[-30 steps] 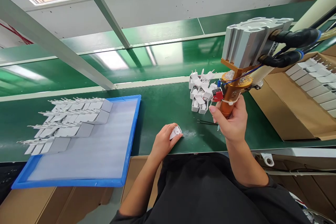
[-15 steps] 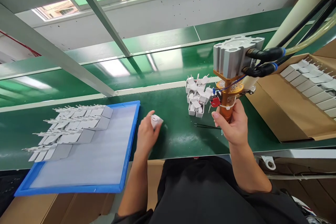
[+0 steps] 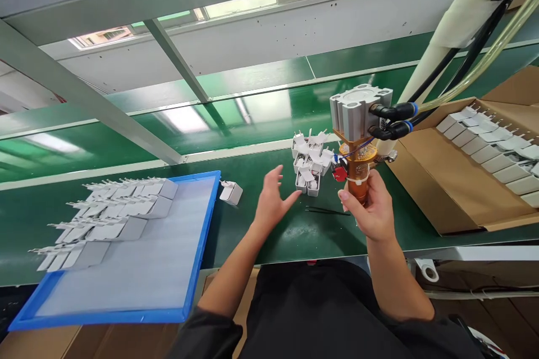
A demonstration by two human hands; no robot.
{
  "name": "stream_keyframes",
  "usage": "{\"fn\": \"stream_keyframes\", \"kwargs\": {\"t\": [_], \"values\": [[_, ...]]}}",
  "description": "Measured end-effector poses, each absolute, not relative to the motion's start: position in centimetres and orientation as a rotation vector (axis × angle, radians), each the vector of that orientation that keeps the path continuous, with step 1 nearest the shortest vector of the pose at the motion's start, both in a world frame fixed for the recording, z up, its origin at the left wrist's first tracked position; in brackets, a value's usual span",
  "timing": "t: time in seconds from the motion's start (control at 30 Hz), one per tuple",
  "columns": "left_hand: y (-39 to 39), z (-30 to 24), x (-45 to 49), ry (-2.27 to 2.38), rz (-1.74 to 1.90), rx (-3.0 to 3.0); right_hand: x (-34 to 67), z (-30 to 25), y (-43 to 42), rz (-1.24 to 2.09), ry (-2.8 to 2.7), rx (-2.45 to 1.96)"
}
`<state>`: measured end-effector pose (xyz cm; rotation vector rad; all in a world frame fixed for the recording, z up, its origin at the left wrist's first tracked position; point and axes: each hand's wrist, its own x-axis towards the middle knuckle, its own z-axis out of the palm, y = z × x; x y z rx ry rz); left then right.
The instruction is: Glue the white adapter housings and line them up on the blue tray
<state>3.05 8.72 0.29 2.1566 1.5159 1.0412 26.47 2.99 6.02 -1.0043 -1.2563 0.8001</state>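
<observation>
My left hand (image 3: 273,197) is empty, its fingers spread, over the green bench just left of a cluster of white plastic housings (image 3: 310,165) with lids or inner parts sticking out. My right hand (image 3: 373,205) wraps around the orange metal body of a pneumatic tool (image 3: 357,171), which has a silver cylinder block on top and a small red part on its side. The tool's lower tip is hidden by the hand. One white housing (image 3: 231,193) lies alone beside the tray's right edge. Black tweezers (image 3: 326,211) rest below the cluster.
At left, a blue-rimmed tray (image 3: 201,247) holds rows of white housings (image 3: 122,210). To the right stands an open cardboard box (image 3: 442,185) with more white units. Black and clear hoses (image 3: 467,81) run from the tool along a pale post. A metal frame crosses the upper left.
My left hand has let go of the white housing, now beside the tray, and moved right toward the cluster with fingers opened. My right hand still grips the tool. The camera view shifted slightly.
</observation>
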Motion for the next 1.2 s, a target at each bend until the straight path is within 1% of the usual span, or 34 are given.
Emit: {"fn": "stream_keyframes", "kwargs": {"t": [0.13,0.27,0.47,0.6,0.77,1.03,1.13,1.2], "values": [[10.8,-0.3,6.3,1.398,0.757,2.041,26.6,5.9,2.9,0.804,-1.257,-1.004],[11.1,0.6,5.5,1.412,0.663,1.99,26.7,6.0,2.7,0.796,-1.256,-0.984],[6.2,3.0,0.4,1.454,0.67,1.888,26.4,6.1,2.6,0.793,-1.26,-0.974],[2.9,2.6,-1.7,1.486,0.615,1.842,26.1,6.0,2.7,0.788,-1.259,-0.962],[1.8,1.0,-1.0,1.53,0.774,1.932,25.6,6.2,2.8,0.797,-1.248,-0.945],[1.4,0.0,0.2,1.59,1.018,1.699,24.8,6.6,3.0,0.779,-1.278,-0.911],[0.7,-0.7,0.5,1.631,1.091,1.829,24.3,6.8,3.2,0.775,-1.264,-0.881],[0.5,-1.1,0.9,1.645,1.038,1.958,23.9,6.9,3.4,0.795,-1.259,-0.859]]}}
